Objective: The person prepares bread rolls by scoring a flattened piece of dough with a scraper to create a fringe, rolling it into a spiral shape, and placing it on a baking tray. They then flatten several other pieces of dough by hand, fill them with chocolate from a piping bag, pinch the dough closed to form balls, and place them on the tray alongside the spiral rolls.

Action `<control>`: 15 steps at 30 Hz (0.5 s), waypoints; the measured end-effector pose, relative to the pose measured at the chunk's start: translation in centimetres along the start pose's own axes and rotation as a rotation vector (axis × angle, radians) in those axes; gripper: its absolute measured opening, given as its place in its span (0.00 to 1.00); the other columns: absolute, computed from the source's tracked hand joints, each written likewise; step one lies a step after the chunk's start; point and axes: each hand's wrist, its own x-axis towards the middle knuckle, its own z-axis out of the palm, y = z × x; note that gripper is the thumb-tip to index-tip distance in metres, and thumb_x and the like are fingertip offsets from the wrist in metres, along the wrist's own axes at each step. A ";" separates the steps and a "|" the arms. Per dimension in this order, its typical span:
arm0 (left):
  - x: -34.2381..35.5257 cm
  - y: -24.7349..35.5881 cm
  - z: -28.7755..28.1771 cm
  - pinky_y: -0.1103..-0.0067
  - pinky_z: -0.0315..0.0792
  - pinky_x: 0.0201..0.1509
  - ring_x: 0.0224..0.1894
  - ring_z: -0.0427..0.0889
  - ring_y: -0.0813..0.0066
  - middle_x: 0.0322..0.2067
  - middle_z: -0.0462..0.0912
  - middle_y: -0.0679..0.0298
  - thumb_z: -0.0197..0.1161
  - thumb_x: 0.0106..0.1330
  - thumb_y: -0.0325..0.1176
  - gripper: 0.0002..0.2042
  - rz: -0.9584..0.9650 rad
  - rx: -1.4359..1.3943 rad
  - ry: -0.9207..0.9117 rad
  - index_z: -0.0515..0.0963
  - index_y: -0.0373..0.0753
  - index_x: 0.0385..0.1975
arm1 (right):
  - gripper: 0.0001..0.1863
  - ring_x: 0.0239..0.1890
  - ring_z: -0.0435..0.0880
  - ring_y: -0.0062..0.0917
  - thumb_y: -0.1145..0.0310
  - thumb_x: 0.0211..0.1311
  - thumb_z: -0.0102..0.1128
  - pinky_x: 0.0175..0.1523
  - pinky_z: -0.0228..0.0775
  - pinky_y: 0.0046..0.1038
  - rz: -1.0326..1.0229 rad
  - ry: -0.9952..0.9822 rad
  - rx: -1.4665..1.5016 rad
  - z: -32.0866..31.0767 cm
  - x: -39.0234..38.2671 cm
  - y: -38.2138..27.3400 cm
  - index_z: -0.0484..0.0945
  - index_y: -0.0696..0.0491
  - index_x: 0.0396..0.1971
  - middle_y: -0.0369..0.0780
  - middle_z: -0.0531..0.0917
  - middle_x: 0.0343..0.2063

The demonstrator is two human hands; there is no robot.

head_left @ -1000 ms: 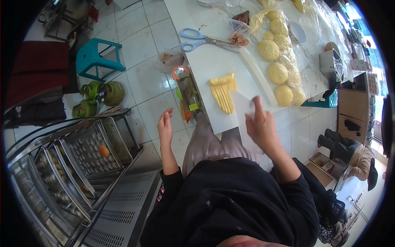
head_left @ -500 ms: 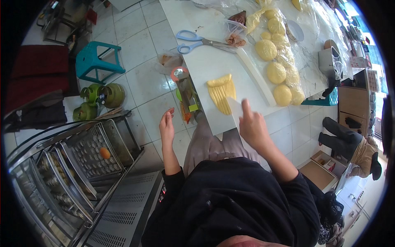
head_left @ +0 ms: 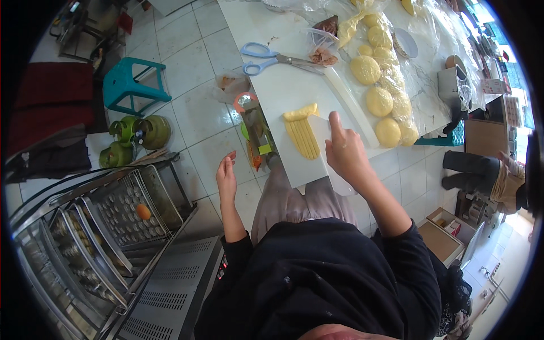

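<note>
A flat piece of yellow dough (head_left: 303,136) lies near the table's front left corner, its far end rolled and the rest cut into side-by-side strips. My right hand (head_left: 344,152) is closed on a white dough scraper (head_left: 319,131), index finger stretched along it. The scraper's edge meets the dough's right side; my hand covers its middle. Off the table's left edge, my left hand (head_left: 226,178) hangs in the air with loosely stretched fingers, holding nothing.
Blue-handled scissors (head_left: 260,58) and a long white bar (head_left: 354,107) lie beyond the dough. Round dough balls (head_left: 379,101) under plastic film stand to the right. A teal stool (head_left: 133,85), gas cylinders (head_left: 153,131) and a tray rack (head_left: 127,209) are at left. Another person (head_left: 481,175) stands far right.
The scraper and my right hand have moved away from me, up along the dough's right side. My left hand has shifted slightly. The person at far right has changed position.
</note>
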 end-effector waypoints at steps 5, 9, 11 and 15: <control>-0.2 0.7 0.2 0.78 0.61 0.50 0.45 0.70 0.69 0.41 0.73 0.58 0.39 0.64 0.42 0.19 -0.017 0.017 0.005 0.70 0.32 0.41 | 0.23 0.21 0.71 0.50 0.79 0.43 0.49 0.28 0.60 0.46 -0.008 -0.019 0.000 0.5 -1.5 -0.4 0.54 0.59 0.42 0.53 0.72 0.14; -0.1 1.1 -0.2 0.77 0.61 0.51 0.46 0.70 0.69 0.41 0.73 0.57 0.38 0.64 0.42 0.19 -0.039 0.010 0.039 0.70 0.32 0.41 | 0.24 0.21 0.71 0.50 0.79 0.42 0.50 0.27 0.60 0.45 0.059 -0.080 0.021 0.2 -5.2 1.5 0.55 0.59 0.42 0.53 0.71 0.14; 0.2 0.2 -0.6 0.77 0.61 0.51 0.46 0.70 0.69 0.41 0.73 0.57 0.38 0.64 0.42 0.19 -0.018 0.003 0.032 0.70 0.32 0.41 | 0.24 0.21 0.71 0.50 0.79 0.42 0.50 0.27 0.60 0.45 0.075 -0.105 0.030 -0.2 -5.3 1.6 0.55 0.59 0.43 0.53 0.71 0.14; 0.0 1.3 -0.5 0.78 0.61 0.51 0.46 0.70 0.69 0.41 0.73 0.57 0.38 0.64 0.42 0.19 -0.048 0.016 0.034 0.70 0.32 0.41 | 0.26 0.22 0.71 0.50 0.78 0.41 0.52 0.27 0.60 0.44 0.009 0.059 0.062 -0.8 -2.1 1.4 0.55 0.58 0.44 0.53 0.71 0.15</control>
